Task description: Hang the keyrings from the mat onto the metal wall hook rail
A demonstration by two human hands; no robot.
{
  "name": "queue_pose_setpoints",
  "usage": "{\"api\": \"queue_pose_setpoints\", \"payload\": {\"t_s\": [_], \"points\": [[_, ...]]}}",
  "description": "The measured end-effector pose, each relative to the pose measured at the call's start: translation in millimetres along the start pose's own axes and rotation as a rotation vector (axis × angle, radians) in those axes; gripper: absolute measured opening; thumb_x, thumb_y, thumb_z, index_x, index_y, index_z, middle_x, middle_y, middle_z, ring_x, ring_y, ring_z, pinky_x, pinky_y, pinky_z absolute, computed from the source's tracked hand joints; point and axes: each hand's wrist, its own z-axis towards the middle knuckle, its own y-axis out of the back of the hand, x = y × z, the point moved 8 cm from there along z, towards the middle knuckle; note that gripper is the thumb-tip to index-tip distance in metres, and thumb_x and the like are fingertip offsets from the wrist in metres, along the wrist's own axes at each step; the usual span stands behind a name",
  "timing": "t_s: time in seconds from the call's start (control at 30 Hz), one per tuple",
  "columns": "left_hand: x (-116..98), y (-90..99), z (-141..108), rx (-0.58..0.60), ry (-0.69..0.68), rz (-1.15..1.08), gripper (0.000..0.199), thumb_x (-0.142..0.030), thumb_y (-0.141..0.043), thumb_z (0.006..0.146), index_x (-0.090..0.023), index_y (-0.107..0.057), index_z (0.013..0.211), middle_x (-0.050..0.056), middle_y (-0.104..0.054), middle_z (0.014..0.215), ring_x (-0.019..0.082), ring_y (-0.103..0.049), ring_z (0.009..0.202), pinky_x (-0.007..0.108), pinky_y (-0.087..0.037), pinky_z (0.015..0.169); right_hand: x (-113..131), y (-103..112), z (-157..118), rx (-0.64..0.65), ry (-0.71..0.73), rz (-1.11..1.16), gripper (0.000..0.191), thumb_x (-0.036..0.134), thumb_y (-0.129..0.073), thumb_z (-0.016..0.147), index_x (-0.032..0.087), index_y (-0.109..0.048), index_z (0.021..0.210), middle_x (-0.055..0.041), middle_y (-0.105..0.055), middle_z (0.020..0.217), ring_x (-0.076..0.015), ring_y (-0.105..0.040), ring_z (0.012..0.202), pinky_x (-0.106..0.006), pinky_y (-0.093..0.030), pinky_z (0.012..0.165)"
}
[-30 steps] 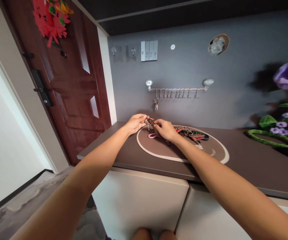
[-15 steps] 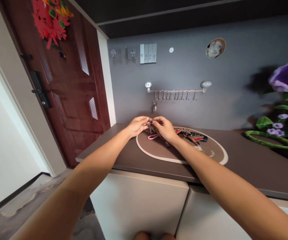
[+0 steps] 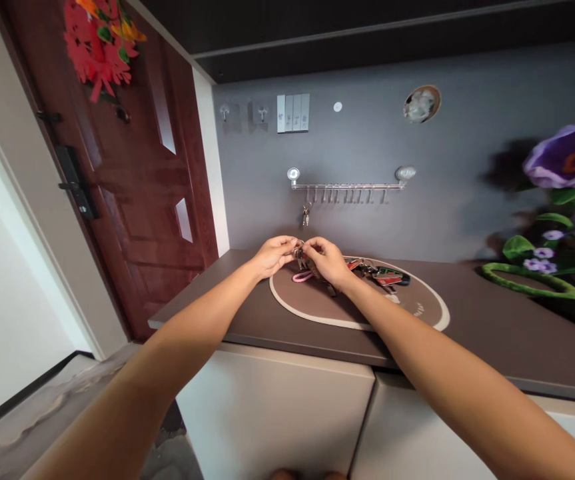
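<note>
My left hand [image 3: 274, 256] is closed, its thumb and fingers pinching a key ring with keys [image 3: 298, 253]. My right hand [image 3: 326, 259] pinches the same ring from the other side, fingers bent, covering part of what lies behind it. Both hands are just above an oval brown mat [image 3: 287, 303] with a pale rim. A pink loop [image 3: 302, 276] lies on the mat below the held keys. To the right of my right hand, more keys and tags [image 3: 390, 276] lie on the mat in a pile. The pile is partly hidden by the right hand.
A clear hook rail [image 3: 350, 187] is fixed to the grey wall, with a set of keys [image 3: 306, 215] hanging near its left end. Wall switches [image 3: 293, 113] sit above it. Purple artificial flowers [image 3: 564, 160] stand at right on the counter [image 3: 487, 327]. A dark red door [image 3: 142, 173] is at left.
The view has shifted slightly. Both hands stay together at the key ring, with only small finger movement; the keys on the rail still hang there.
</note>
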Motion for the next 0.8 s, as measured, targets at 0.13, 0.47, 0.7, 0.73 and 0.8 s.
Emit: {"api": "queue_pose_setpoints", "payload": {"t_s": [0.13,0.47,0.7,0.73,0.8], "points": [[-0.7,-1.0,-0.1,0.014,-0.011,0.026,0.016,-0.018,-0.064,0.07,-0.011,-0.061,0.085,0.005,-0.063,0.085,0.011,-0.058,0.084,0.034,-0.041,0.09,-4.0,3.5,1.2,-0.008,-0.005,0.071,0.025,0.04,-0.046,0.076,0.017,-0.054,0.079,-0.0005,-0.059,0.072,-0.0111,-0.054,0.067,-0.024,-0.043,0.066],[-1.5,2.7,-2.4,-0.088,-0.099,0.44,0.022,-0.032,-0.06,0.071,-0.015,-0.061,0.086,0.005,-0.062,0.089,0.014,-0.057,0.081,0.034,-0.042,0.082,-6.3,13.3,2.3,-0.069,-0.021,0.232,0.025,0.042,-0.049,0.073,0.017,-0.052,0.079,0.0011,-0.056,0.07,-0.0102,-0.051,0.064,-0.023,-0.042,0.063],[-18.3,-5.9,-7.2,-0.143,-0.409,1.09,0.017,-0.027,-0.049,0.076,-0.019,-0.063,0.071,0.004,-0.06,0.073,0.016,-0.052,0.072,0.029,-0.04,0.07,-13.3,21.1,6.3,-0.167,-0.142,0.41,0.023,0.039,-0.053,0.07,0.018,-0.049,0.079,0.0012,-0.054,0.068,-0.0103,-0.051,0.06,-0.023,-0.043,0.059],[-18.1,-7.3,-7.5,-0.135,-0.418,1.116,0.018,-0.026,-0.048,0.076,-0.019,-0.063,0.071,0.004,-0.06,0.073,0.017,-0.052,0.072,0.029,-0.039,0.07,-13.8,23.1,8.8,-0.185,-0.165,0.444,0.022,0.038,-0.053,0.07,0.018,-0.049,0.079,0.0014,-0.053,0.067,-0.0102,-0.051,0.059,-0.023,-0.043,0.058],[-17.1,-9.3,-7.6,-0.125,-0.417,1.141,0.019,-0.027,-0.047,0.077,-0.019,-0.063,0.072,0.004,-0.059,0.073,0.017,-0.052,0.072,0.029,-0.039,0.069,-13.8,27.9,15.6,-0.223,-0.208,0.512,0.021,0.036,-0.053,0.069,0.018,-0.047,0.079,0.0019,-0.052,0.066,-0.0098,-0.05,0.055,-0.023,-0.043,0.056]]}}
